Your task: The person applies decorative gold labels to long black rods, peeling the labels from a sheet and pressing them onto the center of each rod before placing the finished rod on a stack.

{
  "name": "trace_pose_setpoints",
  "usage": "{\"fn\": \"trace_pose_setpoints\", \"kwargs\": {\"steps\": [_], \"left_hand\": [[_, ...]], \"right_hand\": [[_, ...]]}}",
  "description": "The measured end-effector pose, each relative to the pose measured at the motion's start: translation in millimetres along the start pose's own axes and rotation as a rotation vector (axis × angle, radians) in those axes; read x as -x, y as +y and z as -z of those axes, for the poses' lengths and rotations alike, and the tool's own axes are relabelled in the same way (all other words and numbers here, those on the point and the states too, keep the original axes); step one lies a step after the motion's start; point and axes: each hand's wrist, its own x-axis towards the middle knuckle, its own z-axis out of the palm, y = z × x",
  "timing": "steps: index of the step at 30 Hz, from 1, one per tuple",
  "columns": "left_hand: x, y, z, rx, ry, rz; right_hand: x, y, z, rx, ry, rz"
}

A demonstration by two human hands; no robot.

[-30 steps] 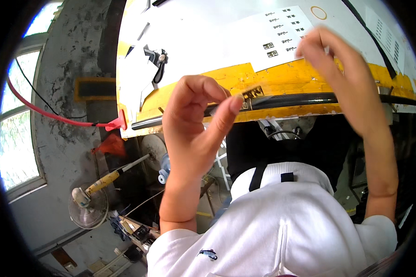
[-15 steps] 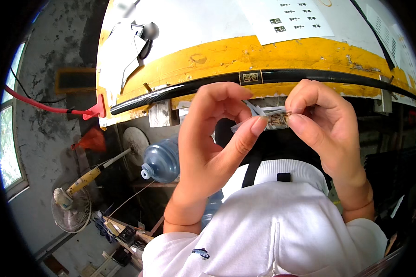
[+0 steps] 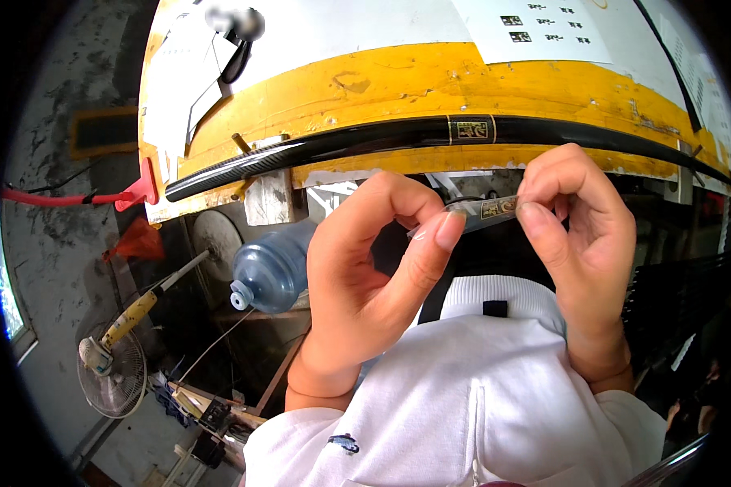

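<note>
My left hand (image 3: 374,264) pinches one end of a small clear film decal (image 3: 498,209) between thumb and forefinger. The other end is pinched in my right hand (image 3: 583,231), so the decal spans the gap between both hands. It carries a dark and gold emblem near its right end. Just beyond my fingers, a glossy black pole (image 3: 365,136) lies along the table's near edge. A matching gold-framed emblem (image 3: 472,129) sits on the pole. The decal does not touch the pole.
The pole rests on a wooden block (image 3: 268,196) with pegs at the left. Printed sheets (image 3: 536,40) lie on the yellow-edged table (image 3: 382,77). A red clamp-like piece (image 3: 144,187) is at its left corner. A blue water bottle (image 3: 272,272) and a fan (image 3: 112,373) stand below left.
The decal now shows as a clear strip held flatter between my hands; whitish flaps seen before by my left fingers no longer show. My view has shifted a little, moving the table scene.
</note>
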Motion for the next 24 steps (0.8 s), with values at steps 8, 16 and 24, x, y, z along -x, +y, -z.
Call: {"fn": "trace_pose_setpoints", "kwargs": {"steps": [8,16,24], "left_hand": [[-13,-1,5,-0.144,0.05,-0.023],[-34,-2,-6,-0.24,0.158,-0.003],[-43,-4,-10,-0.504,0.144,-0.021]], "right_hand": [[-16,0,-8,0.308,0.082,0.249],[-32,10,-15,0.524,0.206,0.33],[-38,20,-17,0.525,0.239,0.3]]}}
